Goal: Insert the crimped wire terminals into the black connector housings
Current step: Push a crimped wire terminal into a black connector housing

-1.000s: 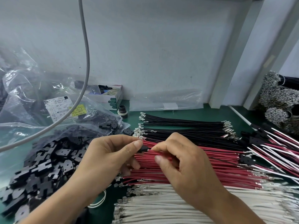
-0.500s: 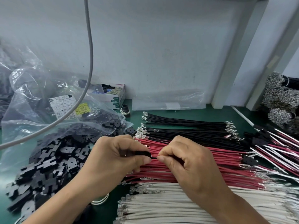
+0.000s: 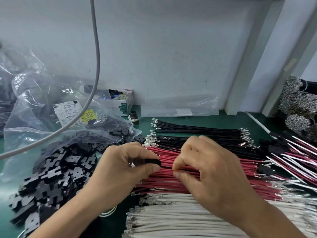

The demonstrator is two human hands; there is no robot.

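My left hand (image 3: 123, 167) pinches a small black connector housing (image 3: 153, 162) between thumb and fingers, over the red wires. A thin black wire (image 3: 166, 167) runs from the housing's right side to my right hand (image 3: 205, 172), whose thumb and forefinger pinch it. Beneath both hands lie rows of crimped wires: black wires (image 3: 197, 133) at the back, red wires (image 3: 171, 184) in the middle, white wires (image 3: 180, 219) nearest me. A heap of loose black housings (image 3: 51, 176) covers the table at the left.
A clear plastic bag (image 3: 42, 107) with more housings and labels lies at the back left. A grey cable (image 3: 96, 54) hangs across it. A small open box (image 3: 120, 100) stands by the wall. Finished wire assemblies (image 3: 291, 155) and wire bundles (image 3: 298, 107) sit at the right on the green table (image 3: 223, 119).
Both hands have stayed close together over the red wires. The housing sits a little deeper between my left thumb and fingers, and the right fingers pinch the black wire close to it.
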